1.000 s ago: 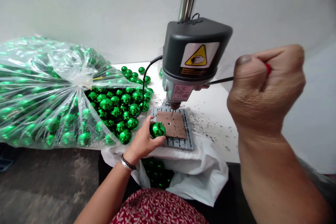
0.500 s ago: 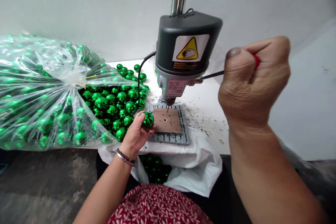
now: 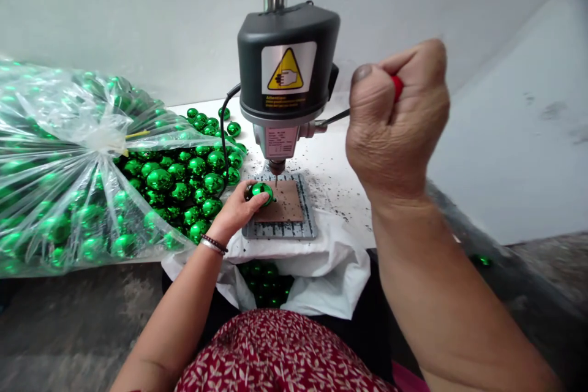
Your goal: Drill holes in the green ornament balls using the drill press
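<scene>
Between the thumb and fingers of my left hand [image 3: 239,208] is a shiny green bauble [image 3: 263,193], held over the left part of a brown board [image 3: 289,205]. The board lies on the grey slotted base [image 3: 280,231] of a bench drill press [image 3: 289,67]. Its thin drill bit [image 3: 276,182] points down just right of the bauble, apart from it as far as I can see. My right hand [image 3: 399,122] is closed in a fist round the red-knobbed feed lever [image 3: 337,116] on the drill's right side.
A tied clear plastic bag [image 3: 68,196] full of green baubles fills the left of the white table [image 3: 340,165], with loose baubles [image 3: 197,165] beside it. Dark shavings are scattered about the base. A white bag [image 3: 321,275] at the table's front edge holds more baubles.
My left hand has brought the bauble from the board's left edge onto it, nearer the drill bit. My right hand stays on the lever. The whole view has shifted somewhat.
</scene>
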A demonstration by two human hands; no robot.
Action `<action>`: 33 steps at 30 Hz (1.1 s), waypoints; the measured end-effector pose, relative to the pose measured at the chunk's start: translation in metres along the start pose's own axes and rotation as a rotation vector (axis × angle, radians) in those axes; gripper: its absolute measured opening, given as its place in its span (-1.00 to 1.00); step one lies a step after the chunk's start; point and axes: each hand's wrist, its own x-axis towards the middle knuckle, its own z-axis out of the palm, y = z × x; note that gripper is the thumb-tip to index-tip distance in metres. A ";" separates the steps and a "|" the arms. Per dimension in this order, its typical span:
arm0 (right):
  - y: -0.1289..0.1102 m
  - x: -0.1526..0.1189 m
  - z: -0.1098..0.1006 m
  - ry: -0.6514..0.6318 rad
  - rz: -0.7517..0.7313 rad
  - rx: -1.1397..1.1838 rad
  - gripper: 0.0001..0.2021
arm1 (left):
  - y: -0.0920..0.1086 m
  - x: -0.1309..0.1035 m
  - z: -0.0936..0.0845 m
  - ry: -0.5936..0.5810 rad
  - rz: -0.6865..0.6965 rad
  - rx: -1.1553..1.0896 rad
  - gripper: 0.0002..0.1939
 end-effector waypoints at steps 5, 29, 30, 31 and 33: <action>-0.001 0.001 -0.001 -0.030 0.018 -0.003 -0.78 | 0.004 0.008 0.003 0.045 0.024 0.179 -0.45; -0.002 0.004 -0.003 -0.056 0.020 0.059 -0.79 | 0.020 0.016 0.021 -0.078 0.092 0.430 -0.27; -0.002 0.003 -0.003 -0.056 0.020 0.053 -0.79 | 0.019 0.016 0.022 -0.085 0.083 0.404 -0.26; -0.001 0.003 -0.003 -0.059 0.022 0.046 -0.80 | 0.017 0.016 0.023 -0.086 0.074 0.381 -0.24; -0.001 0.003 -0.003 -0.062 0.025 0.028 -0.82 | 0.015 0.015 0.024 -0.075 0.062 0.354 -0.23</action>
